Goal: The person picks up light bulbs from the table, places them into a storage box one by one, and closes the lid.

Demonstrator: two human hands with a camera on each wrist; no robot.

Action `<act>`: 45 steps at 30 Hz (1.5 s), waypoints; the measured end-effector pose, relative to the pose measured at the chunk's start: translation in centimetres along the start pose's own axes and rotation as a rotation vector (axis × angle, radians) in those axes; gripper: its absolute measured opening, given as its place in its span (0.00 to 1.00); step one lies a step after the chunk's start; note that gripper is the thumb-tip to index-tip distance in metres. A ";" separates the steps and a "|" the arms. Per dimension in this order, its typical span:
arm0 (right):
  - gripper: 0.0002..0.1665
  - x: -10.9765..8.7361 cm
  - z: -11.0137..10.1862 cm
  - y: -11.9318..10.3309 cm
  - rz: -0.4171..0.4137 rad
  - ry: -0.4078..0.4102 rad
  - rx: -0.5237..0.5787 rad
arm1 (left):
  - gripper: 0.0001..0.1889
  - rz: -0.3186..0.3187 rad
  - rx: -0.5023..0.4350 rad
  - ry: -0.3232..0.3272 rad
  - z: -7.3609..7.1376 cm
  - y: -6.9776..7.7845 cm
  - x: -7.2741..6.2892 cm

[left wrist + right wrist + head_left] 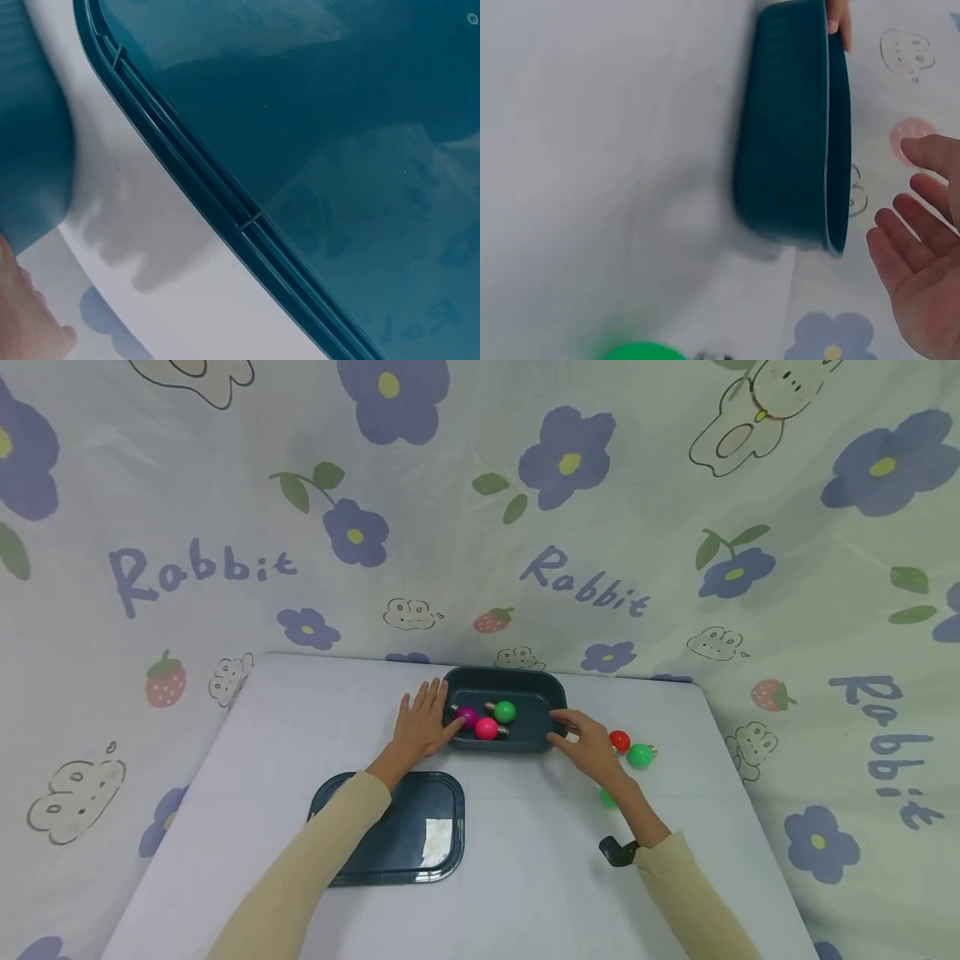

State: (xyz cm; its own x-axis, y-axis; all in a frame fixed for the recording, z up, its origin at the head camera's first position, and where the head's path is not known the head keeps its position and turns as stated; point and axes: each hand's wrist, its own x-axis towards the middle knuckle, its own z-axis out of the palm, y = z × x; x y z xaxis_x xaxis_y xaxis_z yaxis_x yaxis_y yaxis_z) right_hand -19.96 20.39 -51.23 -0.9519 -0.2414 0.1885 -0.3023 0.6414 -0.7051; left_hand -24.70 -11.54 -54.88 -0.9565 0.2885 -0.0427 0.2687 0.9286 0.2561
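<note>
A dark teal plastic box (534,714) stands near the table's back edge. Inside lie a purple bulb (467,717), a pink bulb (487,728) and a green bulb (505,712), each with a metal screw base. My left hand (422,725) rests against the box's left end, fingers straight, thumb at the near rim. At the opposite end is my right hand (588,748), its fingers spread and loosely bent close to the rim. The right wrist view shows this hand (922,240) beside the box (787,135) with nothing in its fingers.
A matching teal lid (405,827) lies at front left, partly under my left sleeve; its ridged edge (251,221) fills the left wrist view. Beyond my right hand are a red bulb (619,741) and a green bulb (641,755). Another green bulb (607,798) is partly hidden by my wrist.
</note>
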 end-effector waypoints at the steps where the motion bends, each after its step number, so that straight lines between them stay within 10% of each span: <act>1: 0.25 -0.5 -0.4 0.2 0.006 0.005 -0.006 | 0.45 0.003 -0.002 0.005 -0.1 0.0 0.0; 12: 0.25 -5.6 -3.4 2.6 0.085 0.096 -0.015 | 0.45 -0.019 0.020 -0.034 0.5 -0.3 0.3; 23: 0.30 -9.6 -2.9 4.9 0.350 0.096 -0.057 | 0.46 -0.012 0.002 -0.034 0.3 0.2 -0.2; 45: 0.31 -11.1 -1.3 7.1 0.489 0.082 -0.030 | 0.46 -0.013 0.018 -0.028 -0.1 0.1 0.1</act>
State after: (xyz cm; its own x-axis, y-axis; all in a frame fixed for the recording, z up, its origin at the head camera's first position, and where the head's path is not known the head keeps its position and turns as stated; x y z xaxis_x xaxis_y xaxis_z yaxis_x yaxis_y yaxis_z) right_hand -11.63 28.60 -57.43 -0.9831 0.1501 -0.1051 0.1801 0.6863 -0.7047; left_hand -24.74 -11.41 -54.78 -0.9565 0.2825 -0.0726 0.2585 0.9363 0.2376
